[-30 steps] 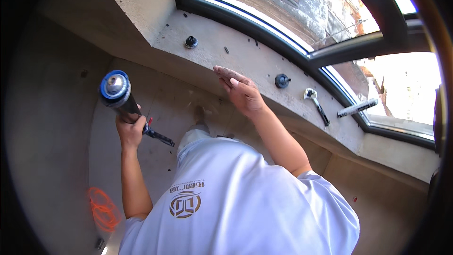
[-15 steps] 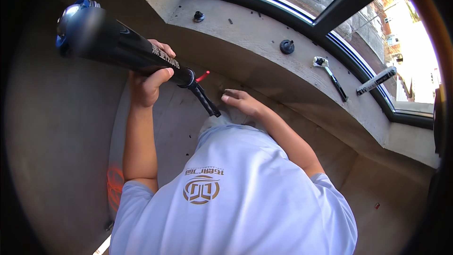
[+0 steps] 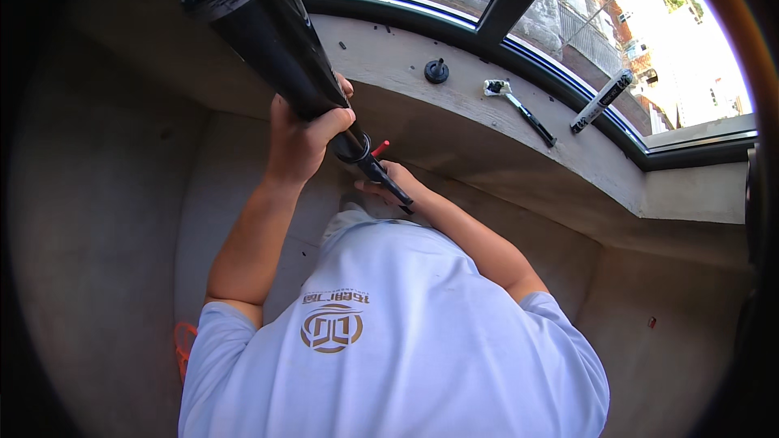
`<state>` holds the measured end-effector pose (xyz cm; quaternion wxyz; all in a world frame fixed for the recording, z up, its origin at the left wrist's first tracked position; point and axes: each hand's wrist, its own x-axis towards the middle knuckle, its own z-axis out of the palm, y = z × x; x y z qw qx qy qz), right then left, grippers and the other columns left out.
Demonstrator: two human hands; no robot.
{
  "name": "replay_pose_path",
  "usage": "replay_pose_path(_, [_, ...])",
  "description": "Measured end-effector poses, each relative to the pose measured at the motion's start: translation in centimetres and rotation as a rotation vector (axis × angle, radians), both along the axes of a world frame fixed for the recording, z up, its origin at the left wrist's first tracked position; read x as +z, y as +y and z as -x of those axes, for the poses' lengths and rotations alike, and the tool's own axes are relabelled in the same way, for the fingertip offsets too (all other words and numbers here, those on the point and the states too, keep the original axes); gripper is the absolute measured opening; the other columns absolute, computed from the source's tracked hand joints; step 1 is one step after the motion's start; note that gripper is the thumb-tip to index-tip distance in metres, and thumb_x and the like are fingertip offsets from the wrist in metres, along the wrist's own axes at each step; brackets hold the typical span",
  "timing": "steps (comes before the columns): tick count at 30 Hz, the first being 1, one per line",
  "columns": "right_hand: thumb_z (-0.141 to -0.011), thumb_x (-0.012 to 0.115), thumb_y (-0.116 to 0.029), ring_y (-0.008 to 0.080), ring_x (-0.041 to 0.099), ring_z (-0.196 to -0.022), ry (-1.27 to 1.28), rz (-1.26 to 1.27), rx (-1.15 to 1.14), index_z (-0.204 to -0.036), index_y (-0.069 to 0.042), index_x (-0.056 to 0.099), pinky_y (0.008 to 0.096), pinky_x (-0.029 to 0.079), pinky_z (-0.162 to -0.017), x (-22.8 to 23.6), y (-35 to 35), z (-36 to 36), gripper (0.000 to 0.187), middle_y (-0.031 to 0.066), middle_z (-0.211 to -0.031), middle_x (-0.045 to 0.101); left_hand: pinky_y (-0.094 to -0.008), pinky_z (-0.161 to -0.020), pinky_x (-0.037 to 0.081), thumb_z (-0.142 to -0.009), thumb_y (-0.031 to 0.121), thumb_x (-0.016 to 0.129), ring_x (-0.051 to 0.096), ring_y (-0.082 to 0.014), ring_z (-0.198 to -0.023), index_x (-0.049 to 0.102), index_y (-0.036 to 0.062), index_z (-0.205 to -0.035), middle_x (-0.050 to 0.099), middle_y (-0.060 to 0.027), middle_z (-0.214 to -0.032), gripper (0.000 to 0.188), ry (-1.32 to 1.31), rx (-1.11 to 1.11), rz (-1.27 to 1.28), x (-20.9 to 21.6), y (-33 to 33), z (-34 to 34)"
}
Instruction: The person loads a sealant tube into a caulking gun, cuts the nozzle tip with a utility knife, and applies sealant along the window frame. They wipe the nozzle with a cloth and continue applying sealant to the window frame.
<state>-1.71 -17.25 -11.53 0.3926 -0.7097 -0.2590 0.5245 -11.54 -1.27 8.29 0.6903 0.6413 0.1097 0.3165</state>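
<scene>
A long black caulking gun (image 3: 280,45) slants from the upper left down to the middle, with a blue and silver cap at its far end. My left hand (image 3: 304,134) is wrapped round the lower part of its barrel. At the near end, beside a small red lever (image 3: 380,148), my right hand (image 3: 403,182) closes about the slim handle. Part of its fingers is hidden behind that handle.
On the concrete sill (image 3: 365,57) under the window stand a black round nozzle piece (image 3: 436,71), a black-handled tool (image 3: 527,118) with a whitish head, and a white-and-black tube (image 3: 600,101) leaning on the frame. An orange ring-shaped thing (image 3: 185,349) is at lower left.
The caulking gun has swung up and rightward, its cap end toward the window. My right hand, formerly apart from it, is now on the handle.
</scene>
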Motion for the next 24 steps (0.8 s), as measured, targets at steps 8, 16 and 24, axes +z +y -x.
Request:
replay_pose_path(8, [-0.092, 0.076, -0.052, 0.0250, 0.070, -0.077, -0.337, -0.101, -0.019, -0.100, 0.000, 0.068, 0.0401, 0.055, -0.076, 2.2, -2.3, -0.7, 0.054, 0.0147, -0.083, 0.072, -0.0350, -0.097, 0.050, -0.086, -0.001, 0.071, 0.062, -0.0186, -0.108, 0.060, 0.0022, -0.117, 0.066, -0.0102, -0.112, 0.032, -0.044, -0.068, -0.057, -0.8, -1.4, -1.5])
replay_pose_path(16, [-0.095, 0.071, -0.053, 0.0389, 0.073, -0.093, -0.416, -0.099, 0.015, -0.102, -0.005, 0.074, 0.0453, 0.055, -0.084, 5.4, -3.6, -1.7, 0.049, 0.0208, -0.093, 0.074, -0.0314, -0.100, 0.052, -0.081, 0.024, 0.095, 0.062, -0.0160, -0.112, 0.044, 0.0056, -0.139, 0.063, -0.0074, -0.120, 0.080, -0.017, -0.100, -0.081, -8.7, -2.9, -1.8])
replay_pose_path(24, [-0.095, 0.072, -0.048, 0.0403, 0.073, -0.090, -0.486, -0.181, 0.033, -0.102, -0.005, 0.074, 0.0467, 0.056, -0.083, 8.7, -3.7, -1.6, 0.044, 0.0206, -0.091, 0.075, -0.0289, -0.093, 0.054, -0.085, 0.023, 0.092, 0.065, -0.0133, -0.102, 0.047, 0.0034, -0.134, 0.064, -0.0048, -0.111, 0.070, -0.132, -0.056, 0.130, -13.0, -4.6, -2.3])
